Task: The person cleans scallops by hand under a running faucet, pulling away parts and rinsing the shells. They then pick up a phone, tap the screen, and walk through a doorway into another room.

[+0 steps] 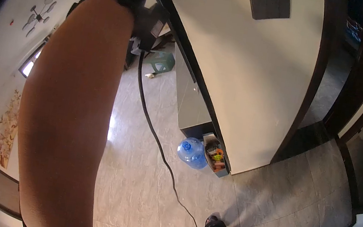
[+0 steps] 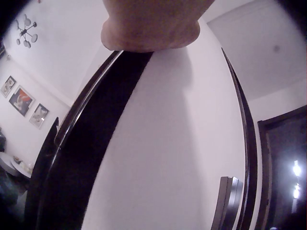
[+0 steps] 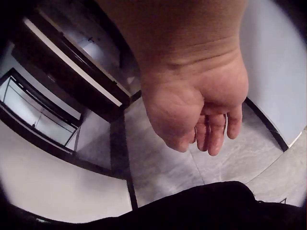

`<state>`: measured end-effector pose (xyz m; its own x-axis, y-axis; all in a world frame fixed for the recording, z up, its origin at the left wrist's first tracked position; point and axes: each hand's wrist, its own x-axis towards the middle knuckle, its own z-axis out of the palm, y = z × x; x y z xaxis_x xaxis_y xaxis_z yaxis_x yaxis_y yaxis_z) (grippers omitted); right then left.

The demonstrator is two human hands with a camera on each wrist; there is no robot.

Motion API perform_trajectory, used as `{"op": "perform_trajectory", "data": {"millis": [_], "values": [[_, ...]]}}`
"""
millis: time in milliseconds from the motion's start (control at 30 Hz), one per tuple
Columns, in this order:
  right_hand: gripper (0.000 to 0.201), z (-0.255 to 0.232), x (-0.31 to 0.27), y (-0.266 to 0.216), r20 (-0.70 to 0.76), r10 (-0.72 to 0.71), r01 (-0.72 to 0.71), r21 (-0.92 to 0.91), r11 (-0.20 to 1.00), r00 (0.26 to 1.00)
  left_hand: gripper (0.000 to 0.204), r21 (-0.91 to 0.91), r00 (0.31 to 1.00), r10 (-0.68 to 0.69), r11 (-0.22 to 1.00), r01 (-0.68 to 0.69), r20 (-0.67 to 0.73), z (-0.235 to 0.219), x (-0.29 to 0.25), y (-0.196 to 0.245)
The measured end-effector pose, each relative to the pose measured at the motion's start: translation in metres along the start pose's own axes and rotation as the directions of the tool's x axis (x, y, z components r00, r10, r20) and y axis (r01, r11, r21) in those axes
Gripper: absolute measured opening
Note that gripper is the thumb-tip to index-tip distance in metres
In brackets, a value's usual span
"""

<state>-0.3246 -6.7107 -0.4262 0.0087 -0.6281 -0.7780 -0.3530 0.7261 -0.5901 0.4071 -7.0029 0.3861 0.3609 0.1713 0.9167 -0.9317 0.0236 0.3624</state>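
The left arm stretches up across the head view, with a black strap and a small black device [image 1: 150, 25] at its wrist. In the left wrist view only the heel of the left hand [image 2: 151, 36] shows, at the top near a dark trim strip [image 2: 103, 129] and the white wall [image 2: 148, 167]. Its fingers are hidden, so any grip cannot be told. The right hand [image 3: 196, 105] hangs with loosely curled fingers [image 3: 217, 134] and nothing visible in them, above the tiled floor in the right wrist view.
A black cable [image 1: 158, 143] runs from the wrist device down towards the person's dark clothing. A blue water bottle [image 1: 192, 152] and a box of small items [image 1: 216, 157] stand beside a low cabinet [image 1: 190, 100]. Dark-framed doorways are at the right; a green stool [image 1: 163, 63] stands farther back.
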Motion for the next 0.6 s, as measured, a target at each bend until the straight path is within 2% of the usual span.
{"op": "perform_trajectory", "data": {"millis": [67, 167, 267, 367, 433, 600], "values": [[0.034, 0.000, 0.000, 0.000, 0.003, -0.024, 0.024, 0.032, 0.999, 1.000, 0.059, 0.009, 1.000, 0.003, 1.000, -0.003, 0.004, 0.001, 0.002, 0.001], [0.032, -0.004, 0.002, -0.001, -0.007, -0.042, 0.041, -0.124, 0.991, 0.999, 0.059, 0.008, 1.000, -0.020, 1.000, 0.020, 0.004, 0.004, 0.000, 0.003], [0.032, -0.010, 0.021, 0.023, 0.000, -0.030, 0.030, -0.185, 0.982, 1.000, 0.059, 0.013, 1.000, -0.024, 1.000, 0.023, 0.016, 0.005, 0.000, 0.004], [0.033, -0.015, 0.027, 0.037, 0.066, -0.092, 0.092, -0.002, 0.996, 0.994, 0.059, -0.003, 0.999, -0.040, 0.999, 0.040, 0.037, 0.002, -0.003, 0.007], [0.033, -0.015, 0.025, 0.034, 0.056, -0.063, 0.065, -0.028, 0.998, 0.996, 0.059, -0.021, 0.997, -0.069, 0.997, 0.070, 0.042, 0.001, -0.007, 0.011], [0.034, -0.005, 0.002, 0.005, 0.022, 0.038, -0.037, -0.039, 0.999, 0.999, 0.059, 0.009, 0.998, -0.041, 0.999, 0.040, 0.039, 0.002, -0.005, 0.005]]}}
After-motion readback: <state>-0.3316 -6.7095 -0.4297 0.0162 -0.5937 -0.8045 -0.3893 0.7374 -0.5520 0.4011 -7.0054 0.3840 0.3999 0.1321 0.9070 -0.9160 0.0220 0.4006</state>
